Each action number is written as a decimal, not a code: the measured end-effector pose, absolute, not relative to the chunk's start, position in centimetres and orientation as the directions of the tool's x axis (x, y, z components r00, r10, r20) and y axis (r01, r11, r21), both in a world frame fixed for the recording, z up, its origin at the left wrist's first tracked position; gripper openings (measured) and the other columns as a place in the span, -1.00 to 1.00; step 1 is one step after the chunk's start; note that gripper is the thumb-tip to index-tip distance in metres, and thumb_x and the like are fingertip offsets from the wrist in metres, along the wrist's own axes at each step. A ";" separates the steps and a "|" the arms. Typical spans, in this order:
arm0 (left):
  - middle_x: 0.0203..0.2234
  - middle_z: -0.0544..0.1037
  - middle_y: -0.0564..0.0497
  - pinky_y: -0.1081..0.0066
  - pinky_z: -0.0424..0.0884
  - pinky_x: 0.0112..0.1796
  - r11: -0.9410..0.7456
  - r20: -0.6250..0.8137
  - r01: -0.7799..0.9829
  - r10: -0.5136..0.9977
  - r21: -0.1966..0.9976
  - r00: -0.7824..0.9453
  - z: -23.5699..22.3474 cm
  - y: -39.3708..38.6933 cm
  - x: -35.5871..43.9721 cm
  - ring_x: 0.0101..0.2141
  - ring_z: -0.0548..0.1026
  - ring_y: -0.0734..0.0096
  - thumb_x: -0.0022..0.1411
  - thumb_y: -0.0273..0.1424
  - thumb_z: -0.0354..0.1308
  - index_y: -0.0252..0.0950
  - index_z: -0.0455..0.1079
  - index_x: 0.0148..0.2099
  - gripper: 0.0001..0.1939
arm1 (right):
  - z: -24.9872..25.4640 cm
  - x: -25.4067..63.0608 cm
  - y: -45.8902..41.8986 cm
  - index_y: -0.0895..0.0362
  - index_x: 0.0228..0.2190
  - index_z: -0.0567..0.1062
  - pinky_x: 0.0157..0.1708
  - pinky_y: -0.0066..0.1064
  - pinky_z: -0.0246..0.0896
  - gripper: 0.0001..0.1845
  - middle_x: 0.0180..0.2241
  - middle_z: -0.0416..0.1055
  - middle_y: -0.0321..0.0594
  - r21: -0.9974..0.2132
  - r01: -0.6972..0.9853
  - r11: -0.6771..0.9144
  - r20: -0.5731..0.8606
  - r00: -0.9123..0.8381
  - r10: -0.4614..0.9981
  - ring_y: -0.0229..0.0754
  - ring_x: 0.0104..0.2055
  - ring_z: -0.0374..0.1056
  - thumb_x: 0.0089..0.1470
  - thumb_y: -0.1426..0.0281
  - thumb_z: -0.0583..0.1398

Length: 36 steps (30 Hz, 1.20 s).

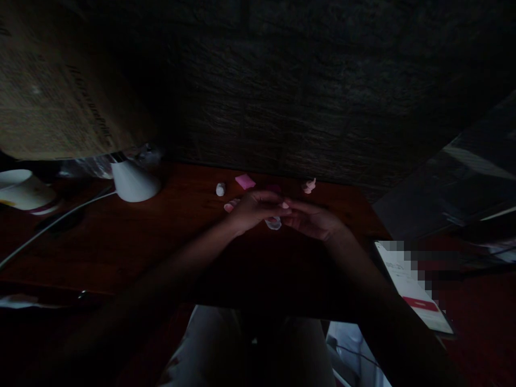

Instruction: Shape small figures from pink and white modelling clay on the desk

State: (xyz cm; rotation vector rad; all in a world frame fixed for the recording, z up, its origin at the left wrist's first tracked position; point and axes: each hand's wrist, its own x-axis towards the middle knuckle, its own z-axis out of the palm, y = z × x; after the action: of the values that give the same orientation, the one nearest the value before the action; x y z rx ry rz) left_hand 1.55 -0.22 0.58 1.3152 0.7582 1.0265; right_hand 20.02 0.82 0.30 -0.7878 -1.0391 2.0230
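Observation:
Over the wooden desk, my left hand (255,209) and my right hand (311,219) meet at the fingertips. Pinched between them is a small pale pink lump (285,205) that looks like modelling clay; the fingers cover part of it. Just below lies a piece of clear, crinkled plastic (274,223), partly hidden by the hands. A larger pink lump (231,205) rests beside my left wrist. Behind the hands are a white lump (220,189), a flat pink packet (245,181) and, on the right, a small pink shaped figure (309,186). The light is dim.
A lamp with a white cone base (135,181) and a wide paper shade (68,91) stands on the left, its cable crossing the desk (177,215). A paper cup (24,191) is at far left. A lit phone (411,285) lies right. The dark brick wall (282,107) closes the back.

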 end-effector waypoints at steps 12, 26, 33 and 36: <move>-0.38 0.61 -0.01 0.45 0.45 -0.40 -0.032 0.102 -0.198 0.928 0.980 0.358 0.3 -0.1 1.7 -0.38 0.56 0.41 -0.12 -0.24 0.52 -0.36 0.55 -0.28 -0.60 | 1.0 19.7 0.7 0.08 -0.30 0.61 -0.25 -0.47 0.40 -0.76 -0.38 0.56 -0.34 -0.887 -0.307 -0.346 -0.152 -0.515 0.844 -0.32 -0.36 0.44 -0.04 0.28 0.43; -0.23 0.62 0.00 0.49 0.44 -0.24 0.202 -0.049 -0.540 0.957 0.817 0.284 -0.8 0.8 1.8 -0.26 0.55 0.48 0.02 -0.36 0.47 -0.27 0.57 -0.17 -0.70 | 0.2 17.2 -0.4 0.05 -0.25 0.62 -0.15 -0.34 0.39 -0.70 -0.25 0.59 -0.27 -0.980 -0.091 0.177 0.197 -0.346 0.917 -0.20 -0.21 0.49 -0.07 0.24 0.44; -0.26 0.63 -0.03 0.44 0.49 -0.28 0.133 0.048 -0.538 0.950 0.832 0.309 -0.2 0.9 1.3 -0.29 0.56 0.41 0.01 -0.37 0.46 -0.30 0.58 -0.23 -0.75 | 1.1 17.5 -0.7 0.06 -0.20 0.63 -0.32 -0.41 0.37 -0.67 -0.28 0.59 -0.27 -0.988 -0.091 0.122 0.146 -0.333 0.931 -0.25 -0.32 0.46 -0.04 0.23 0.42; -0.30 0.64 -0.02 0.46 0.48 -0.32 0.110 0.063 -0.520 0.951 0.847 0.303 -0.1 0.9 1.3 -0.33 0.56 0.44 0.03 -0.35 0.45 -0.30 0.59 -0.26 -0.78 | 1.0 17.4 -0.8 0.06 -0.19 0.63 -0.35 -0.42 0.34 -0.67 -0.31 0.59 -0.27 -0.989 -0.088 0.121 0.144 -0.340 0.929 -0.29 -0.38 0.42 -0.02 0.23 0.41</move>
State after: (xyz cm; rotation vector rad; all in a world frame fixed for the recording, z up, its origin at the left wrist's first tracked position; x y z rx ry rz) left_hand 1.35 0.90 -0.14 0.9092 0.5890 1.1778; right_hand 17.37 -0.84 1.04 -0.8714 -1.4712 1.3854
